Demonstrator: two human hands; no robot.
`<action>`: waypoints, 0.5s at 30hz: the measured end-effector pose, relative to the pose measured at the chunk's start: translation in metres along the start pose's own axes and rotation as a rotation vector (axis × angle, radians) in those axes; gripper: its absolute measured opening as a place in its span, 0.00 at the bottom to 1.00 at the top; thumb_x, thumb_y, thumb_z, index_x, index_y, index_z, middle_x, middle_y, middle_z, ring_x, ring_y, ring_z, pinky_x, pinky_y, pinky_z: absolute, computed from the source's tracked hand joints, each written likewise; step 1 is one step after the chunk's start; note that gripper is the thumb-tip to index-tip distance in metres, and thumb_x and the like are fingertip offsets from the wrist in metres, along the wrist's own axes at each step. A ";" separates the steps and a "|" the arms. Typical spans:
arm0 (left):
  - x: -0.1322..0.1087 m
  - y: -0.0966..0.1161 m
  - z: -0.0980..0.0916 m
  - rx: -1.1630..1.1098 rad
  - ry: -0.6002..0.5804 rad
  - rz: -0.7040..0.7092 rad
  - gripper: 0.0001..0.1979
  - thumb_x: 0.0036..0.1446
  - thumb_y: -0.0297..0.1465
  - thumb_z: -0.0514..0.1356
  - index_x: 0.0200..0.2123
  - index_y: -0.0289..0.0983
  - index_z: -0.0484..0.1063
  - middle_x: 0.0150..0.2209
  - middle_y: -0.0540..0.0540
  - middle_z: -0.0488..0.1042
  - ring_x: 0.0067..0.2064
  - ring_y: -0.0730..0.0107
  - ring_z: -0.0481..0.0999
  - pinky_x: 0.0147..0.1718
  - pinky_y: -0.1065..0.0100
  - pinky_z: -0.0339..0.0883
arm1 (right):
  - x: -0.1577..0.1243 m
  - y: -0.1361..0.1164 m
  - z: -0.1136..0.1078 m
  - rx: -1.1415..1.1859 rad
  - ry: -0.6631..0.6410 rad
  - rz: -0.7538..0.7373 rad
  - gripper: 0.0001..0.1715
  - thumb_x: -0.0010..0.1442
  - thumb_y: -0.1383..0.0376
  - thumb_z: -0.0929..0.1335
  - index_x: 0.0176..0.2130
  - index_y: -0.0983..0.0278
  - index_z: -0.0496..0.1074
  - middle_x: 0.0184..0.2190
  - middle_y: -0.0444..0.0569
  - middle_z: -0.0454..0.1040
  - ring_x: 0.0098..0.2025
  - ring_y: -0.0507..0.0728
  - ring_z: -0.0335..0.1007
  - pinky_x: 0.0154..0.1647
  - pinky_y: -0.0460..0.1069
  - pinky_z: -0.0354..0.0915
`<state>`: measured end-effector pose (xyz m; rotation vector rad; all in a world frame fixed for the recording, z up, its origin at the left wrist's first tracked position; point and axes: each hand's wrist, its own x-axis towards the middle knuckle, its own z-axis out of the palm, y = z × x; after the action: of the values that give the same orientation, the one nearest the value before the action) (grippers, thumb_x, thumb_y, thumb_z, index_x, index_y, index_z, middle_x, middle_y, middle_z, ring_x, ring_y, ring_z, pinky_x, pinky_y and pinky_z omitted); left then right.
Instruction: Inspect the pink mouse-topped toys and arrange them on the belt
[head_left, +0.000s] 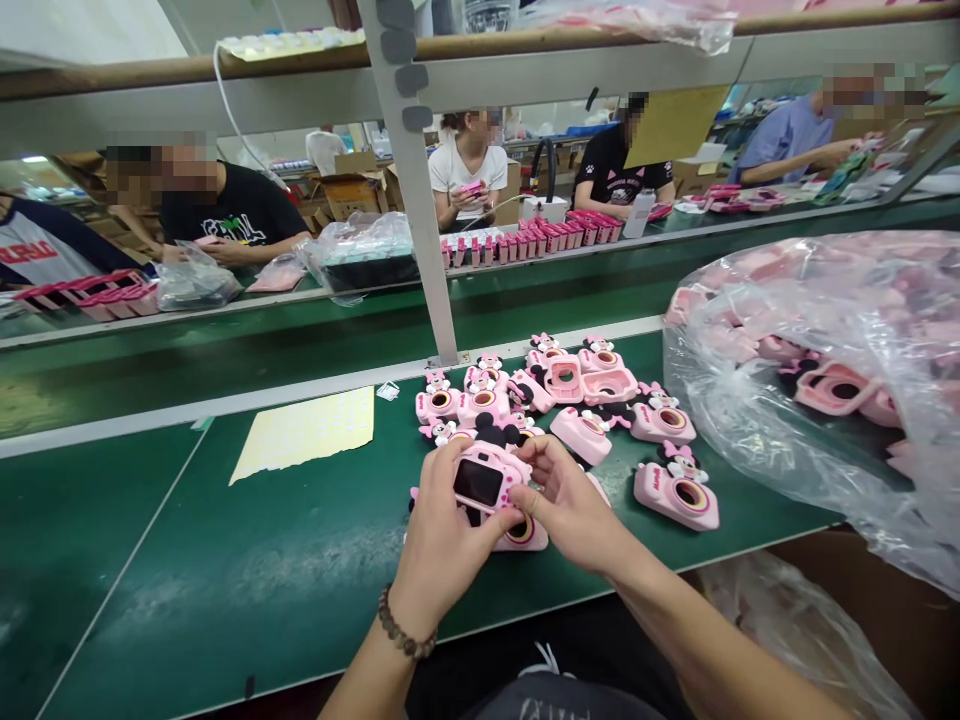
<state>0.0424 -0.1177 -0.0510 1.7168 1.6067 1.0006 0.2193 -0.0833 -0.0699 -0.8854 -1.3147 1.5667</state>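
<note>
Looks like a factory assembly room: long green workbenches (150, 560), seated workers (232, 215), rows of pink toy cameras (675, 495).

Pink toy camera (480, 482) in left hand (444, 540)

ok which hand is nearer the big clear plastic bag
The right hand is nearer, left of the clear plastic bag; the left hand, holding a pink toy camera, is farther left.

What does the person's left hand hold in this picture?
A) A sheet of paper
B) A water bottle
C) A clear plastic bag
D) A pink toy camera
D: the left hand grips a pink toy camera with its dark screen showing, and the right hand is beside it.
</note>
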 end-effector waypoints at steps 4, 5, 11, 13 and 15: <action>0.003 0.003 -0.001 0.060 -0.086 0.054 0.39 0.51 0.32 0.71 0.62 0.50 0.56 0.60 0.44 0.60 0.62 0.55 0.64 0.60 0.49 0.64 | 0.005 0.000 -0.016 0.149 -0.084 0.106 0.22 0.61 0.58 0.73 0.49 0.58 0.61 0.44 0.46 0.70 0.43 0.53 0.71 0.45 0.49 0.68; 0.006 0.003 -0.003 0.063 -0.100 0.088 0.36 0.53 0.31 0.69 0.62 0.51 0.57 0.61 0.45 0.60 0.63 0.55 0.64 0.61 0.49 0.63 | 0.005 -0.005 -0.019 0.157 -0.109 0.130 0.23 0.62 0.57 0.72 0.50 0.58 0.61 0.44 0.46 0.72 0.43 0.54 0.72 0.45 0.49 0.69; 0.035 -0.012 -0.013 0.016 -0.012 0.232 0.29 0.52 0.37 0.68 0.57 0.48 0.66 0.54 0.42 0.71 0.55 0.52 0.75 0.52 0.52 0.74 | 0.004 -0.051 -0.021 -0.408 -0.079 -0.008 0.44 0.54 0.56 0.77 0.65 0.56 0.62 0.63 0.55 0.65 0.65 0.67 0.59 0.66 0.60 0.58; 0.048 -0.020 -0.012 -0.002 0.010 0.303 0.29 0.50 0.37 0.68 0.56 0.47 0.69 0.54 0.41 0.73 0.54 0.50 0.76 0.50 0.55 0.75 | 0.013 -0.060 -0.021 -0.608 -0.060 -0.076 0.48 0.48 0.60 0.79 0.64 0.56 0.64 0.63 0.55 0.65 0.66 0.69 0.58 0.68 0.60 0.55; 0.060 -0.029 -0.011 -0.054 0.024 0.337 0.28 0.49 0.36 0.68 0.55 0.47 0.72 0.54 0.42 0.74 0.54 0.50 0.77 0.49 0.58 0.76 | 0.026 -0.064 -0.026 -0.726 -0.101 -0.148 0.45 0.48 0.62 0.79 0.62 0.57 0.68 0.61 0.56 0.67 0.64 0.70 0.61 0.66 0.59 0.58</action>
<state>0.0173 -0.0563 -0.0609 1.9857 1.3160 1.2136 0.2448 -0.0466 -0.0116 -1.1099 -2.0249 1.0210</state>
